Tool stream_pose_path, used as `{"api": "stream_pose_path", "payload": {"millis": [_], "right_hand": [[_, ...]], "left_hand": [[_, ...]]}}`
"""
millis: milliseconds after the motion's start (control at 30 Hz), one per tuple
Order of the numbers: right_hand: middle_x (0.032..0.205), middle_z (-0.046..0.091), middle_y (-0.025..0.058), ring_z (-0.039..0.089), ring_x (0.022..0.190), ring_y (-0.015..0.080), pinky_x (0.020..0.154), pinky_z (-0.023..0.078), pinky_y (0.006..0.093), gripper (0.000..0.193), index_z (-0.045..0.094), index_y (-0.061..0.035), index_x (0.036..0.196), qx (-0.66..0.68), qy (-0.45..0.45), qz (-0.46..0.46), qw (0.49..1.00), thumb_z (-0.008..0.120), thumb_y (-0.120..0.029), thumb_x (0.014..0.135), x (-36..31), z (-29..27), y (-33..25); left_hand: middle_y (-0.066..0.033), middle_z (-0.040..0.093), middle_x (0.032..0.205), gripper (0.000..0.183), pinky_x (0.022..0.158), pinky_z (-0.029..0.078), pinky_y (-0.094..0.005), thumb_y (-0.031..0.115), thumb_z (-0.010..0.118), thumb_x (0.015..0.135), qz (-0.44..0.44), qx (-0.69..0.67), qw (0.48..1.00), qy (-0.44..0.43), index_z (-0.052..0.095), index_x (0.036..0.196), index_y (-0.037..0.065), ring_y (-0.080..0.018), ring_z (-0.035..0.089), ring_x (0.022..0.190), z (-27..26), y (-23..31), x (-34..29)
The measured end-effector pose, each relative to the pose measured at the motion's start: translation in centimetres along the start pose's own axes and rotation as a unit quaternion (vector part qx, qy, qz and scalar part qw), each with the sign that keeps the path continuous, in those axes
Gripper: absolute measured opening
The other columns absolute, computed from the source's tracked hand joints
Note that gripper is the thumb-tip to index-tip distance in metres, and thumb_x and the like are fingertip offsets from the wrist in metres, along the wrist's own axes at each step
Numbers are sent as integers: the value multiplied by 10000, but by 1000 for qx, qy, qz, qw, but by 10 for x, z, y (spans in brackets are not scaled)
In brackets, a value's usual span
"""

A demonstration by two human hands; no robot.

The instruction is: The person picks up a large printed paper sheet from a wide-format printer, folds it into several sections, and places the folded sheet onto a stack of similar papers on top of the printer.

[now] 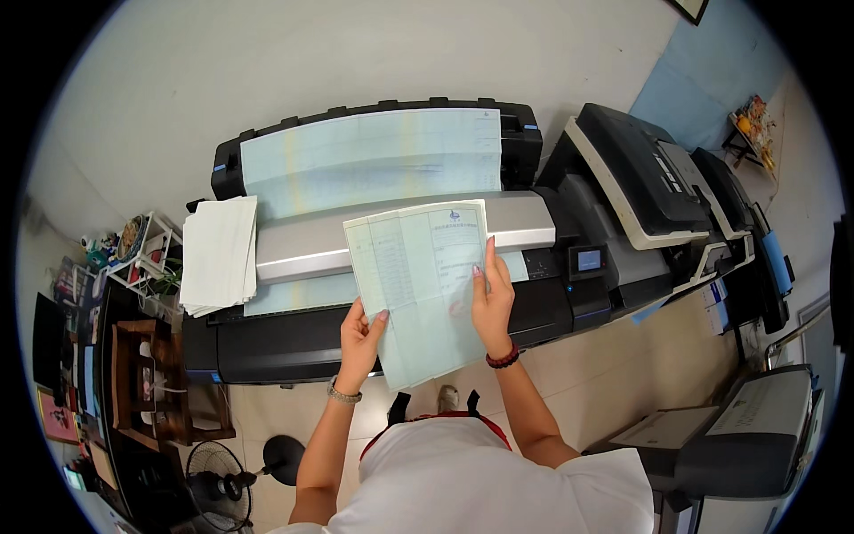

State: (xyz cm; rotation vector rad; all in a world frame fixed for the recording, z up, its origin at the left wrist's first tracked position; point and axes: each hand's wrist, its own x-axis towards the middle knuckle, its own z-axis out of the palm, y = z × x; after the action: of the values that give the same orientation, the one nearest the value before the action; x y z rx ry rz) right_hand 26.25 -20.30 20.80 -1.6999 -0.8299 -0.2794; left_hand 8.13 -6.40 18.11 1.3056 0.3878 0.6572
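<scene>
Between my hands I hold a stack of folded pale green drawing sheets [414, 294], printed with a table and a title block. My left hand [359, 343] pinches its left edge low down, thumb on top. My right hand [491, 307] grips the right edge, thumb on the face and fingers behind. The sheets hang over the front of a wide-format printer [285, 343]. A large pale green printed sheet [374, 156] with creases lies across the printer's rear. On the printer's left end rests a pile of white folded papers [220, 256].
To the right stands a copier [636, 173] with a dark lid, and beside the printer's control screen [589, 260] is its right end. Another grey machine [747, 436] sits at lower right. A fan [218, 485] and a wooden chair [147, 383] stand at left, near a cluttered desk [107, 400].
</scene>
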Motion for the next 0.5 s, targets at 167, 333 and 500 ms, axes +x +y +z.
{"api": "stream_pose_path", "payload": {"millis": [167, 333, 500], "right_hand": [[1190, 595, 164, 604, 1032, 264, 858, 476, 303, 163, 656, 24, 972, 136, 103, 31, 985, 700, 13, 816, 3, 7, -1], [999, 650, 93, 608, 918, 144, 789, 486, 268, 150, 641, 36, 887, 104, 149, 14, 983, 750, 13, 787, 13, -10, 14], [844, 680, 73, 616, 772, 87, 698, 493, 219, 299, 632, 80, 1099, 164, 162, 99, 968, 724, 29, 819, 35, -49, 23]], "left_hand": [[-91, 646, 1166, 373, 846, 486, -230, 48, 562, 957, 33, 14, 999, -3, 474, 1311, -33, -89, 601, 1014, 0, 1, -9], [-81, 650, 1143, 327, 837, 471, -216, 46, 572, 954, 51, 65, 997, 11, 511, 1264, -37, -76, 586, 1004, -16, 8, -8], [-15, 651, 1024, 257, 753, 450, -184, 30, 574, 945, 83, 121, 984, 105, 557, 1196, -25, -35, 559, 863, -85, 25, -8]]}}
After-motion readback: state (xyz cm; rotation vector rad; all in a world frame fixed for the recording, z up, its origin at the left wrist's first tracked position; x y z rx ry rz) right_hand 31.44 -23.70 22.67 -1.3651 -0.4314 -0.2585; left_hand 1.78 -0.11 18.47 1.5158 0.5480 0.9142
